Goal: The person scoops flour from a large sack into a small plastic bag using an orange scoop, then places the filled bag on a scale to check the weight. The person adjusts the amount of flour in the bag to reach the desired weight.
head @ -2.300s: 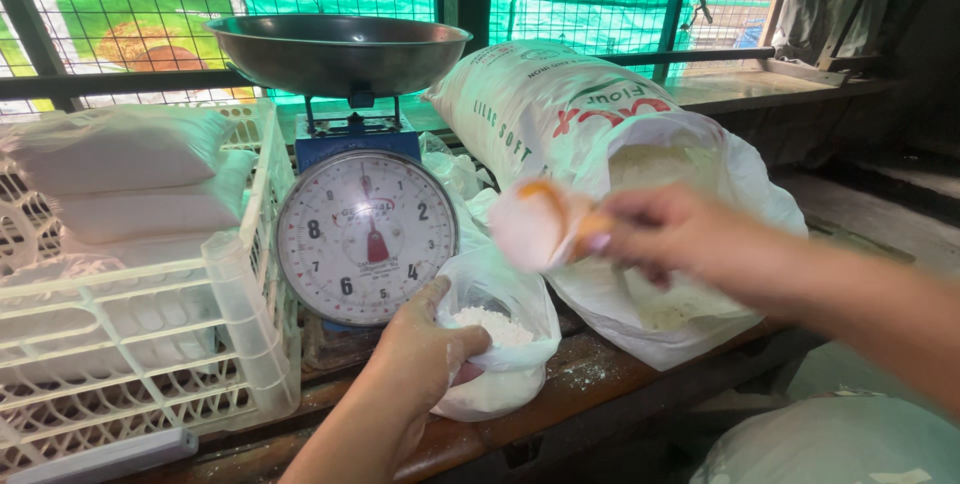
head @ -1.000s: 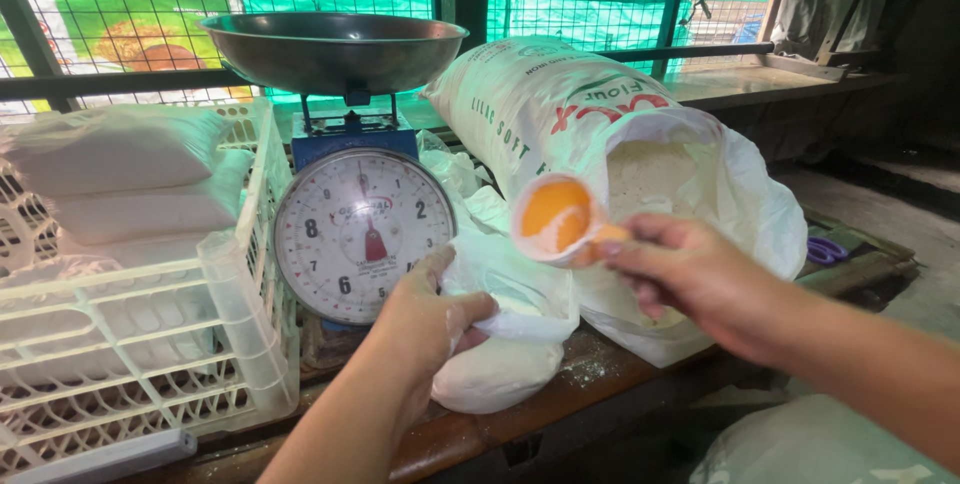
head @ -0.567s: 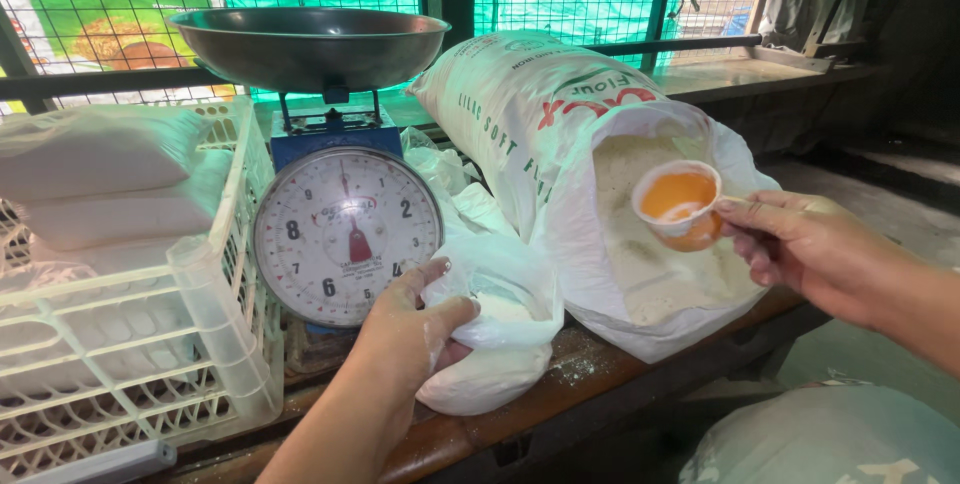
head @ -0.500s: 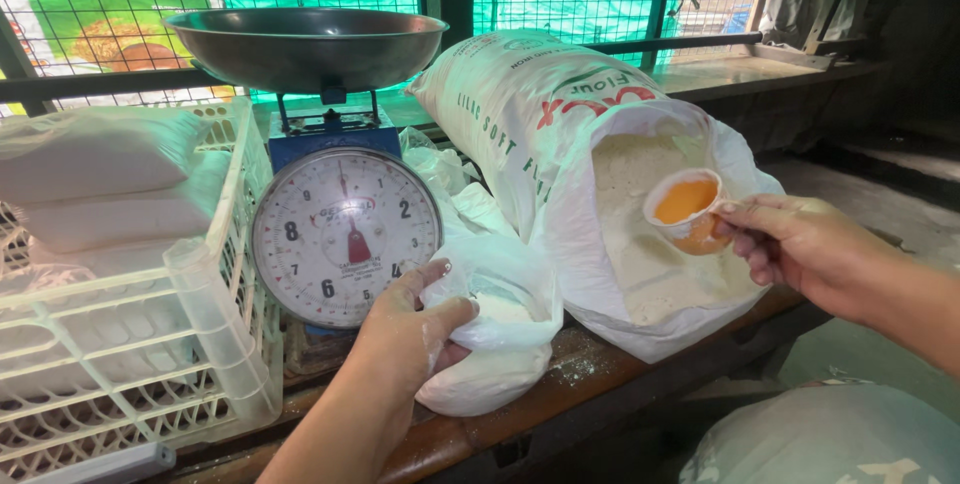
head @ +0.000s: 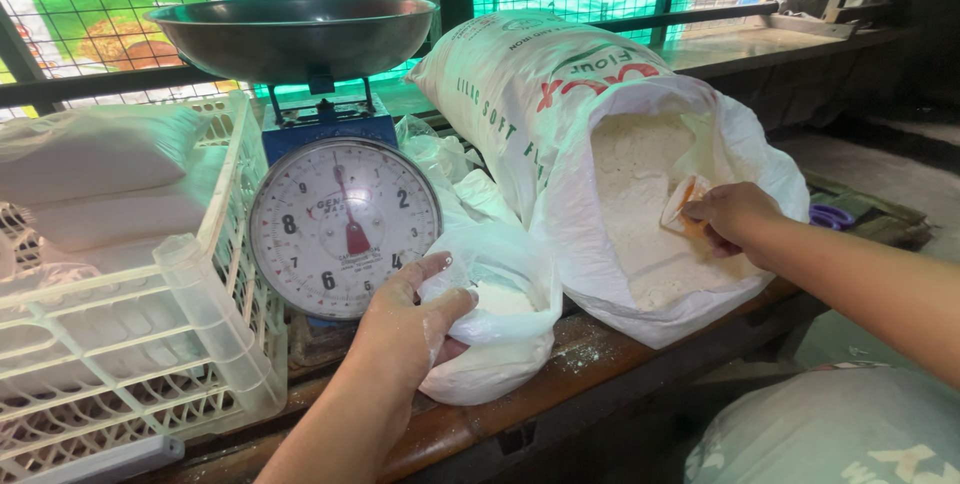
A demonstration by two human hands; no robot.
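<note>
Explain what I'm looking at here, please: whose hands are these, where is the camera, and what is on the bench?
The camera sits on a person's head and looks down, so both arms are that person's own. The left hand grips the open mouth of a small clear plastic bag partly filled with white powder, standing on the wooden bench. The right hand reaches into a big white sack lying open on the bench and holds an orange scoop against the powder inside. Behind the small bag stands a dial scale with a metal pan on top; the pan looks empty. At the left, a white plastic crate holds filled white bags.
</note>
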